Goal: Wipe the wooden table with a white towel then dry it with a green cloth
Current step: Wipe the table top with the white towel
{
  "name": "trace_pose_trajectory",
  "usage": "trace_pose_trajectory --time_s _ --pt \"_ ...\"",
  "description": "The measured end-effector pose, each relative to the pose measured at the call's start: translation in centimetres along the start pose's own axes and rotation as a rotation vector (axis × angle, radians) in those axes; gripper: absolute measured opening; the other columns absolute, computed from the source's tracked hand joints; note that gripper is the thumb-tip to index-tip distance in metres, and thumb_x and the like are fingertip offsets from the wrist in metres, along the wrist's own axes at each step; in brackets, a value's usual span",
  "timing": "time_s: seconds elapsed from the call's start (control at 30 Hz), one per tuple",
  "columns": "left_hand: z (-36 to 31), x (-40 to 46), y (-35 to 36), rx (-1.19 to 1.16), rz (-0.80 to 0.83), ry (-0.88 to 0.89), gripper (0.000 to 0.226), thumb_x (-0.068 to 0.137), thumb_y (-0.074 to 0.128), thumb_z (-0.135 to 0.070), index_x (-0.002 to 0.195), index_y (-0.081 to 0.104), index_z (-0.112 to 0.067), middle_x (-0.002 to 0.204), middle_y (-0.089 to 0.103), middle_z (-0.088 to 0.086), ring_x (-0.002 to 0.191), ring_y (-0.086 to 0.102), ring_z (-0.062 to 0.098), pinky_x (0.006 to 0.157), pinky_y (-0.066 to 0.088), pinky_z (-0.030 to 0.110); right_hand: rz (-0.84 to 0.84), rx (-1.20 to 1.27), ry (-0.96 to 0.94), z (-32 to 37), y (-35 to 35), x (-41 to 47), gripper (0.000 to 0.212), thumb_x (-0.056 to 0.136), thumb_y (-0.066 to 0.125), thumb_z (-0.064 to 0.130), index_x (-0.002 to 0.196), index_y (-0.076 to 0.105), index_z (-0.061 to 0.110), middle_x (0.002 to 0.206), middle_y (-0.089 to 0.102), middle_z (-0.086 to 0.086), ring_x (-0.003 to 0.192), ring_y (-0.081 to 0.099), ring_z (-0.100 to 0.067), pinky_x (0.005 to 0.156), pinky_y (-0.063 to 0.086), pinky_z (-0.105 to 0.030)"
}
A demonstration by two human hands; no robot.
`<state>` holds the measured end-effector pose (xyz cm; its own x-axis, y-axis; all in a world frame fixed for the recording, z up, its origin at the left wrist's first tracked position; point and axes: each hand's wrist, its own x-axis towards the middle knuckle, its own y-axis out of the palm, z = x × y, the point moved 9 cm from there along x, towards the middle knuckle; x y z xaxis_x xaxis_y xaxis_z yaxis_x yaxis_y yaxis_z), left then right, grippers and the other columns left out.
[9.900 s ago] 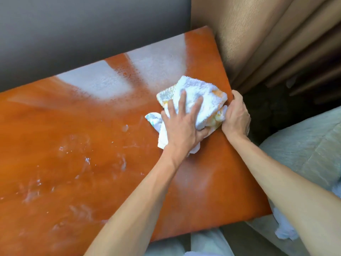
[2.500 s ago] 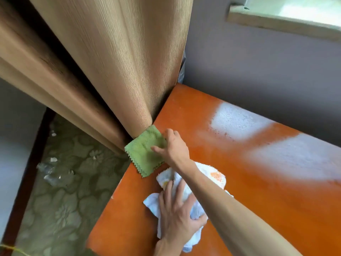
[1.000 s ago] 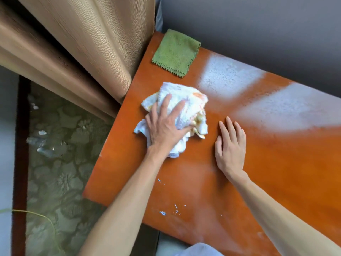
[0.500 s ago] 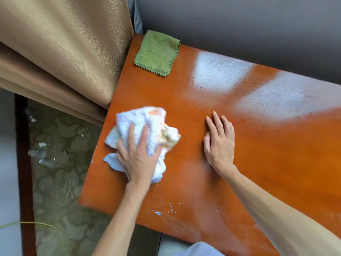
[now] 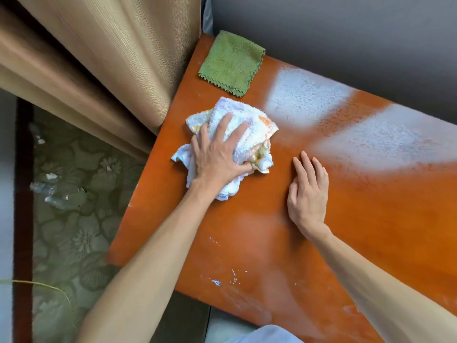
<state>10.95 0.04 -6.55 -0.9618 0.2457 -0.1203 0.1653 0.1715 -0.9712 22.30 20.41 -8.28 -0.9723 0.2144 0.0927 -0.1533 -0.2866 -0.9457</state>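
The left hand (image 5: 217,157) was spread flat, pressed on the bunched white towel (image 5: 244,127); the right hand (image 5: 308,194) lay open on the counter (image 5: 371,219), just beside the towel.

Bench (image 5: 358,231): runs from lower left to upper right, its far long edge against the wall (image 5: 346,33).
Cloth (image 5: 231,61): flat on the bench at its far left corner, just beside the curtain (image 5: 111,58).
Towel (image 5: 249,127): bunched on the bench, nearer than the cloth and just apart from it, close to the bench's left edge.
Left hand (image 5: 217,157): flat on top of the towel.
Right hand (image 5: 308,194): flat on the bench, right of the towel, apart from it.
Curtain: hangs left of the bench, touching its left edge.
Floor (image 5: 74,206): below, left of the bench.
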Motion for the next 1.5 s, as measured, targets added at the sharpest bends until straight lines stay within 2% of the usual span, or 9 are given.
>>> trace_pose_trajectory --time_s 0.2,0.43,0.6,0.8,0.9,1.0,1.1,1.23,1.5 --pt "5.7 -1.1 -1.6 -0.029 -0.055 -0.104 0.087 0.061 0.051 -0.068 0.145 0.040 -0.049 0.158 0.031 -0.012 0.125 0.042 0.031 0.093 0.042 0.045 -0.008 -0.001 0.006 0.2 0.0 0.0 0.052 0.094 0.037 0.018 0.144 0.049 0.010 0.156 0.041 -0.007 0.143 0.035 -0.033 0.120 0.022 -0.049" --pt "7.7 -12.5 -0.1 -0.054 -0.114 -0.286 0.083 0.066 0.060 -0.057 0.146 0.044 -0.041 0.158 0.033 -0.004 0.126 0.041 0.038 0.083 0.043 0.049 -0.016 -0.036 -0.004 0.3 0.0 0.1 0.052 0.094 0.038 0.018 0.143 0.049 0.010 0.155 0.041 -0.008 0.142 0.035 -0.033 0.120 0.024 -0.049" --pt "2.4 -19.0 2.2 -0.049 -0.136 -0.356 0.080 0.066 0.067 -0.052 0.143 0.050 -0.038 0.159 0.034 -0.002 0.124 0.041 0.042 0.080 0.039 0.048 -0.054 -0.026 -0.012 0.1 0.1 -0.1 0.051 0.093 0.039 0.019 0.142 0.050 0.012 0.155 0.043 -0.006 0.143 0.036 -0.031 0.121 0.022 -0.046" --pt "-9.5 -18.3 4.4 -0.045 -0.086 -0.153 0.086 0.059 0.064 -0.066 0.140 0.049 -0.041 0.155 0.039 0.002 0.126 0.042 0.047 0.095 0.040 0.061 -0.038 0.267 -0.068 -1.1 0.1 -0.2 0.052 0.087 0.040 0.009 0.137 0.055 0.006 0.148 0.050 -0.013 0.137 0.041 -0.031 0.119 0.023 -0.038" --pt "-11.1 -16.3 4.7 -0.069 -0.081 -0.089 0.086 0.057 0.056 -0.072 0.138 0.050 -0.045 0.155 0.040 -0.001 0.124 0.044 0.047 0.096 0.040 0.060 -0.076 0.415 0.003 -4.5 -2.5 -1.9 0.050 0.090 0.039 0.005 0.138 0.051 0.002 0.146 0.048 -0.019 0.137 0.039 -0.028 0.119 0.022 -0.029" --pt "-9.9 -14.7 4.6 -0.069 -0.035 -0.056 0.086 0.057 0.052 -0.073 0.140 0.046 -0.050 0.158 0.033 -0.007 0.129 0.039 0.041 0.098 0.038 0.055 -0.136 0.332 0.061 -6.8 -5.0 -6.4 0.047 0.095 0.038 0.003 0.140 0.047 -0.002 0.149 0.045 -0.019 0.140 0.039 -0.034 0.121 0.024 -0.037" --pt "-8.1 -12.9 3.8 -0.045 0.007 -0.038 0.088 0.061 0.066 -0.069 0.143 0.039 -0.053 0.161 0.026 -0.011 0.133 0.033 0.035 0.103 0.033 0.048 -0.017 0.226 -0.018 -5.0 -4.1 -11.1 0.050 0.096 0.038 0.013 0.145 0.043 0.002 0.154 0.040 -0.016 0.143 0.034 -0.037 0.121 0.023 -0.046" --pt "-2.8 -10.7 1.9 -0.060 -0.017 -0.075 0.089 0.065 0.072 -0.061 0.145 0.034 -0.054 0.162 0.022 -0.012 0.138 0.029 0.033 0.107 0.032 0.050 0.117 0.055 -0.096 -2.4 -1.8 -14.4 0.052 0.100 0.032 0.025 0.151 0.039 0.015 0.160 0.032 -0.008 0.147 0.028 -0.033 0.122 0.016 -0.045" --pt "9.6 -12.6 -0.6 -0.040 -0.096 -0.149 0.082 0.075 0.070 -0.058 0.147 0.033 -0.046 0.160 0.024 -0.007 0.135 0.033 0.033 0.102 0.036 0.053 0.041 -0.046 -0.076 -2.4 -1.4 -14.5 0.051 0.098 0.039 0.024 0.148 0.044 0.017 0.160 0.034 -0.006 0.148 0.029 -0.031 0.124 0.016 -0.045"
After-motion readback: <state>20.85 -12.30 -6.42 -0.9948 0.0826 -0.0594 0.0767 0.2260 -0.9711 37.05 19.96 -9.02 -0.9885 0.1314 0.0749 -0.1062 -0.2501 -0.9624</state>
